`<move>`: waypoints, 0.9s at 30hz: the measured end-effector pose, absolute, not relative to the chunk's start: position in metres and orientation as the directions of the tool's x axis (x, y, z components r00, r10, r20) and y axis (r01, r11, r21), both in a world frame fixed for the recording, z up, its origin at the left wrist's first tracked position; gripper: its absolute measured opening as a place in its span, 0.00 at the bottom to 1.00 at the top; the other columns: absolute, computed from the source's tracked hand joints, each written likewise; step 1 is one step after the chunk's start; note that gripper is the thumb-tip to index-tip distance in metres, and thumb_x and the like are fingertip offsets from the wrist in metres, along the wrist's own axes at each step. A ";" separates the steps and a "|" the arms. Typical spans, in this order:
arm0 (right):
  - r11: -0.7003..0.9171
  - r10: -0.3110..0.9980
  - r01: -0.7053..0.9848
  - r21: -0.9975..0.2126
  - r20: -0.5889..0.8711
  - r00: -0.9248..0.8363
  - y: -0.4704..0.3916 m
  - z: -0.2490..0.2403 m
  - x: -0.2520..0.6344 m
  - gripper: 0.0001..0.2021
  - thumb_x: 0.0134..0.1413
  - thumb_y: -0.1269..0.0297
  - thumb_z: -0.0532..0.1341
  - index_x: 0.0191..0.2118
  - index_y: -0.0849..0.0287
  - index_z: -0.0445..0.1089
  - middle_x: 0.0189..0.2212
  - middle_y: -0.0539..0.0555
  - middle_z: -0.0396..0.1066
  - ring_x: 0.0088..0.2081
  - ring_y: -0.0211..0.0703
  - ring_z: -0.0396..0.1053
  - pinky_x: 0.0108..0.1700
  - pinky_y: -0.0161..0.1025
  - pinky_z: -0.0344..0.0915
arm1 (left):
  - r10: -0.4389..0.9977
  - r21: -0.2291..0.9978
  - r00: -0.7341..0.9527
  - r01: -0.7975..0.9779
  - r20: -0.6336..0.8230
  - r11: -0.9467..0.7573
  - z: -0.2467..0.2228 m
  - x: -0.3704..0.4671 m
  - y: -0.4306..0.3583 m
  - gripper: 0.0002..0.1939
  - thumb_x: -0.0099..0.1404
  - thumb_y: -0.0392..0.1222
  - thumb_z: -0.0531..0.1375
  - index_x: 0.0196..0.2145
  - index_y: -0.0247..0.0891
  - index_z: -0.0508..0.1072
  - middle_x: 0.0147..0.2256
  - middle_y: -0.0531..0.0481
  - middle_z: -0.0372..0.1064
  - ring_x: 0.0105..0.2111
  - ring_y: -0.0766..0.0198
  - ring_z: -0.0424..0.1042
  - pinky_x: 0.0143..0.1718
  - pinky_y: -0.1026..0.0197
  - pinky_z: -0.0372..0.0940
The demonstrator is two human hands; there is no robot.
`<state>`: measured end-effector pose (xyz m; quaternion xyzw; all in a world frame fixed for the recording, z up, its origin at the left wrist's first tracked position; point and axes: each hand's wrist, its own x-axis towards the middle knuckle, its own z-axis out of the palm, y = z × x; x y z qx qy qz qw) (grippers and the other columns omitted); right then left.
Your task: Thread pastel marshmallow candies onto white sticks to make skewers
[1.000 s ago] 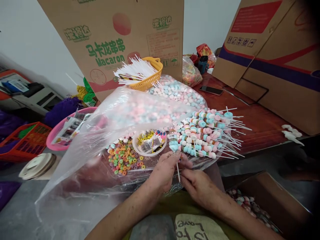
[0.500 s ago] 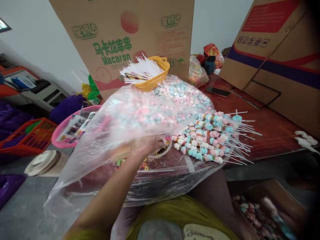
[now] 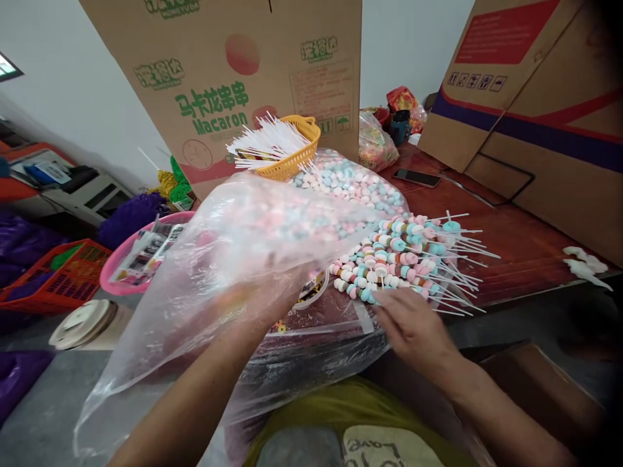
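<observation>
A large clear plastic bag (image 3: 160,344) of pink, white and blue marshmallows (image 3: 350,185) lies open on the table. My left hand (image 3: 280,288) is inside its mouth, blurred by the film, with its fingers hidden. Beside it, partly covered, is a clear round-rimmed container (image 3: 314,292). A pile of marshmallow skewers (image 3: 403,253) lies at the right of the bag, white sticks pointing right. At the pile's front edge my right hand (image 3: 413,321) has its fingers close together, bent over the nearest marshmallow skewer; the fingertips are partly hidden.
A yellow basket (image 3: 292,159) of white sticks rests behind the marshmallows, before a tall carton (image 3: 272,71). A phone (image 3: 416,178) and another carton (image 3: 530,123) are at the right. Left are a pink basket (image 3: 109,275) and a lidded cup (image 3: 90,324). A box (image 3: 540,383) stands low right.
My right hand has come to the front of the skewer pile and covers part of it. The left hand stays in the bag's mouth. The view has shifted slightly.
</observation>
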<state>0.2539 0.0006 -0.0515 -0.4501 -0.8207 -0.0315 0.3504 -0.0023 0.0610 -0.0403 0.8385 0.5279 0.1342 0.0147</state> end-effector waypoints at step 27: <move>0.350 0.935 0.383 -0.855 0.290 -0.206 -0.005 -0.069 0.225 0.14 0.56 0.63 0.54 0.21 0.59 0.57 0.20 0.46 0.56 0.24 0.33 0.54 0.26 0.32 0.52 | 0.908 0.908 0.401 0.415 -0.121 -0.062 -0.049 0.056 0.005 0.07 0.56 0.41 0.60 0.28 0.34 0.71 0.24 0.54 0.67 0.24 0.70 0.64 0.26 0.68 0.59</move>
